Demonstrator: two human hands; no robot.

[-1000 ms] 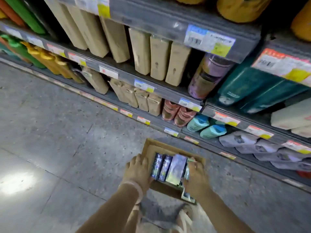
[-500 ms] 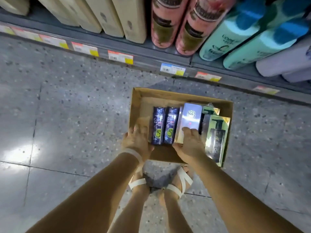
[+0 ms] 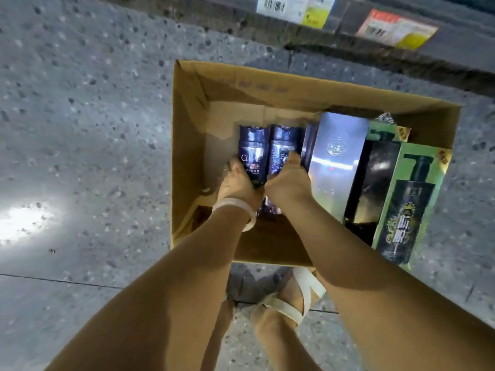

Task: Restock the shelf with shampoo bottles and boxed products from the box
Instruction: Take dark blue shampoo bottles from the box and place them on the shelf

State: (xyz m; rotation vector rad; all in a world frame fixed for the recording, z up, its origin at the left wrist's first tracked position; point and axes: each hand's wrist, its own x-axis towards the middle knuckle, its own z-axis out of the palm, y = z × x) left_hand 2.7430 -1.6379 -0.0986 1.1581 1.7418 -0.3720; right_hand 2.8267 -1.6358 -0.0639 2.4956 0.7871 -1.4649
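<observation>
Inside a cardboard box point(image 3: 187, 108) on the floor, the left hand point(image 3: 237, 180) and right hand point(image 3: 288, 180) each grip a dark shampoo bottle point(image 3: 253, 148), which might slip if both are lifted together by their lower ends.

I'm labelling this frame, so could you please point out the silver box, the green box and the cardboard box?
silver box point(image 3: 338, 156): head view, middle of its top face.
green box point(image 3: 417, 188): head view, its printed front.
cardboard box point(image 3: 267, 88): head view, inside of the far wall.
</observation>
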